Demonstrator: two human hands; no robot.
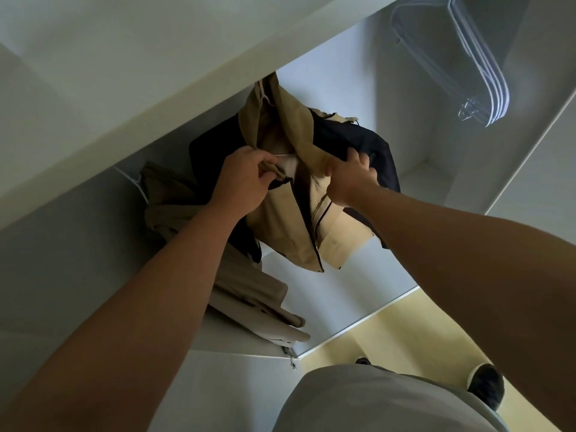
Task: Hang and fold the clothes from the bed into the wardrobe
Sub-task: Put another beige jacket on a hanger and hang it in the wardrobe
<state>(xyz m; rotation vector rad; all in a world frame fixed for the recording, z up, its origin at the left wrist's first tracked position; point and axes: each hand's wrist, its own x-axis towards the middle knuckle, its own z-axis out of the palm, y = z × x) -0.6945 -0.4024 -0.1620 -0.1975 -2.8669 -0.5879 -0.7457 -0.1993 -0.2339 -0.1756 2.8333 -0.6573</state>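
Inside the wardrobe [327, 88], the beige-and-navy jacket [290, 226] hangs, apparently from a hanger [264, 95], beside a khaki garment [249, 291]. Several empty hangers [480, 73] hang upper right. The left hand [246, 179] grips the jacket's collar edge; the right hand [349, 176] grips its navy shoulder.
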